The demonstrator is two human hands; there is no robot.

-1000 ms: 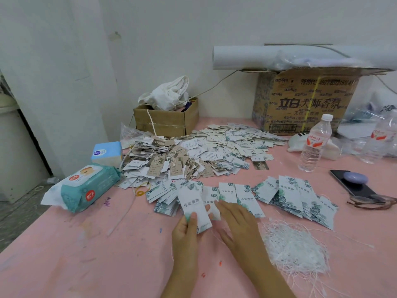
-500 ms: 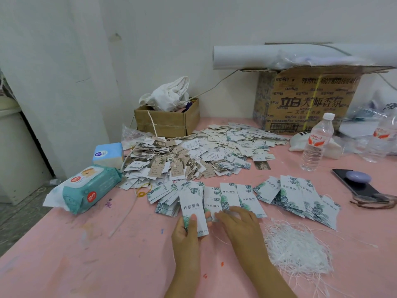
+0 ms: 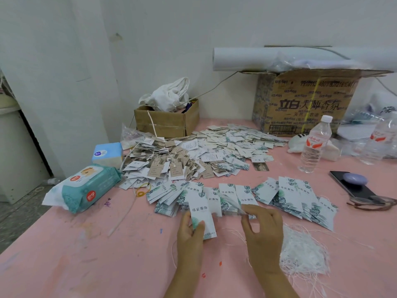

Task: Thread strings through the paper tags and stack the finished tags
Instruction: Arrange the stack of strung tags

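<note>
My left hand (image 3: 190, 235) grips the lower end of a white paper tag with green leaves (image 3: 198, 206), held upright above the pink table (image 3: 86, 254). My right hand (image 3: 263, 231) pinches a blurred tag (image 3: 231, 202) by its corner, lifted off a row of the same leaf tags (image 3: 287, 196). A loose heap of white strings (image 3: 303, 250) lies just right of my right hand, with a few strands trailing under it. Behind the row spreads a big pile of strung tags (image 3: 182, 160).
A teal wet-wipe pack (image 3: 86, 188) and blue tissue pack (image 3: 107, 153) lie at the left. Small cardboard box (image 3: 165, 121) and large box (image 3: 305, 102) stand at the back wall. Water bottle (image 3: 313, 145), phone (image 3: 352, 186) and glasses (image 3: 373, 202) are at the right.
My right hand has lifted from the row, now pinching a tag by its corner. My left hand has kept its tag, and the view has moved slightly closer.
</note>
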